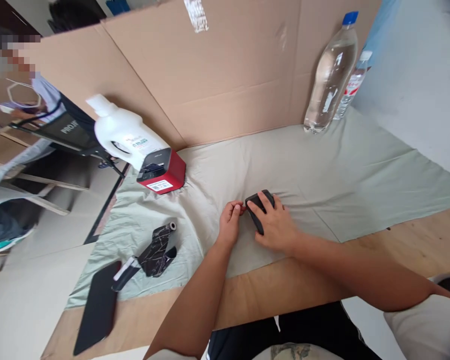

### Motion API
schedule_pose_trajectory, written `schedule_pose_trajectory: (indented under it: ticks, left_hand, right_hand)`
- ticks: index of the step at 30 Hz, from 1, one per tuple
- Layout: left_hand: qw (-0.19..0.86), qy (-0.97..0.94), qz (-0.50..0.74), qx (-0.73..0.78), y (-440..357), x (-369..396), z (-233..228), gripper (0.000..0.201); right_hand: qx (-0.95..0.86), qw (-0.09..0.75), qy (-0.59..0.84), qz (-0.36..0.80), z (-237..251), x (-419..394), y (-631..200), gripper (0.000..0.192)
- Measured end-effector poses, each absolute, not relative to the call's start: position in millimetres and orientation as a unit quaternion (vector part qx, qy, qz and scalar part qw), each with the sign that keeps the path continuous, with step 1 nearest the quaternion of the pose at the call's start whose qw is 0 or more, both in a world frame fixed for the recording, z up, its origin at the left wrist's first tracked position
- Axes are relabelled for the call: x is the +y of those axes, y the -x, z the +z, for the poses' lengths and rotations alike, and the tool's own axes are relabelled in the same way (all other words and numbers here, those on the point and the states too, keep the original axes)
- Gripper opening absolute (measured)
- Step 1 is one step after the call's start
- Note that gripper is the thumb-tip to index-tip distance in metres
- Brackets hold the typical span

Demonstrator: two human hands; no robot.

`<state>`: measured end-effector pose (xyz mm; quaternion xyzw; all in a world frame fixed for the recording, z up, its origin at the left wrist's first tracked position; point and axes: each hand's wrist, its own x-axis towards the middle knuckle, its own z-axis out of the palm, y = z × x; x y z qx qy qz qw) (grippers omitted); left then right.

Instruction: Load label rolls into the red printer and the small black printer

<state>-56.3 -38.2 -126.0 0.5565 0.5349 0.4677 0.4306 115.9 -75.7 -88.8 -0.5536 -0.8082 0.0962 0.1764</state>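
A small black device, shaped like a computer mouse, lies on the pale green cloth near the middle of the table. My right hand rests over it with fingers wrapped along its right side. My left hand touches its left end with curled fingertips. Both forearms reach in from the near edge.
A red and black box and a tipped white jug sit at the left. A dark patterned roll and a black flat slab lie near the front left. Two clear bottles stand against the cardboard wall. A person sits at far left.
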Motion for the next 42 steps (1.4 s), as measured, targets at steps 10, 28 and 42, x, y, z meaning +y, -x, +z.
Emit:
schedule_pose_trajectory:
  ticks: [10,28,42]
  left_hand:
    - [0.293,-0.815,0.189,0.463,47.3,-47.5,-105.9,0.032]
    - [0.281,-0.816,0.184,0.47,43.2,-50.0,-100.5,0.03]
    - [0.184,-0.531,0.379,0.735,93.2,3.1,-58.3,0.055]
  right_hand:
    - [-0.653,0.215,0.726,-0.008,-77.4,120.2,-301.8,0.077]
    - [-0.691,0.259,0.638,0.22,-105.3,21.2,-178.7,0.066]
    - [-0.652,0.38,0.548,0.361,-126.9,-43.7,-110.9,0.031]
